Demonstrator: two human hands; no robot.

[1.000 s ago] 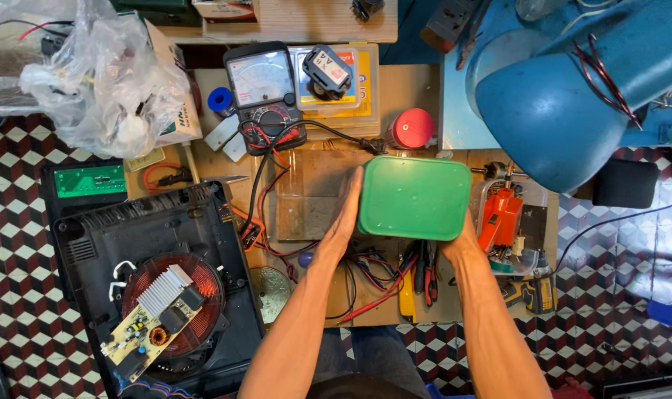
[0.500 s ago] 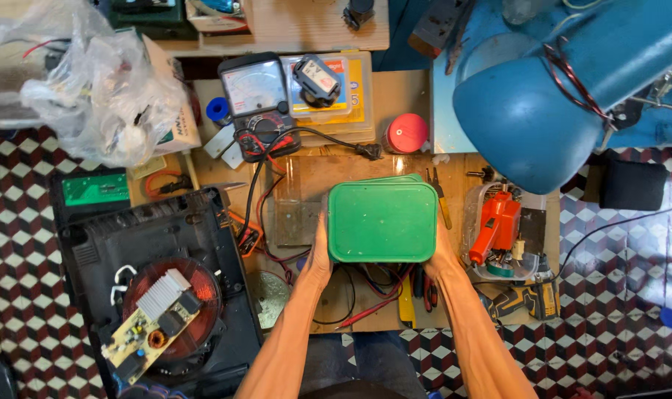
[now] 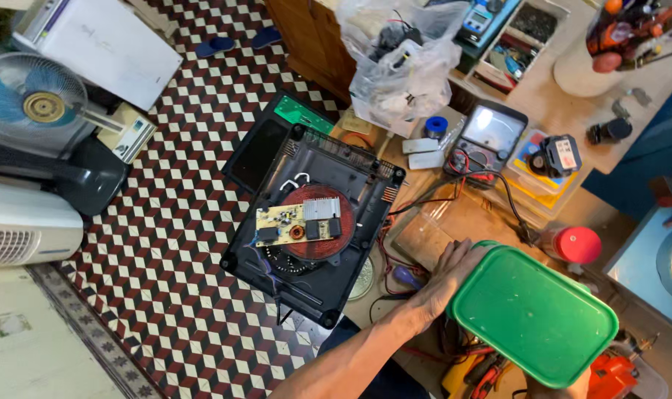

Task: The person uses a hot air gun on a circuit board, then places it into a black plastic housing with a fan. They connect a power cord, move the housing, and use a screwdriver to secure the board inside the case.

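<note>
A green plastic box with a lid (image 3: 534, 315) is held over the low wooden workbench (image 3: 491, 214). My left hand (image 3: 447, 277) grips its left edge, fingers spread along the side. My right hand (image 3: 565, 384) is mostly hidden under the box's lower right corner; only a bit of it shows at the bottom edge. Beneath the box lie red and black wires (image 3: 410, 284) and a clear plastic container (image 3: 424, 236).
An opened induction cooker (image 3: 306, 222) with copper coil and circuit board lies on the tiled floor at left. A grey analog multimeter (image 3: 489, 133), a red cap (image 3: 578, 244), a plastic bag of parts (image 3: 402, 66), an orange tool (image 3: 609, 373) and a fan (image 3: 40, 103) surround it.
The view has swung and tilted to the left, showing more floor. The green box, still in both hands, now sits at lower right of the view and is tilted.
</note>
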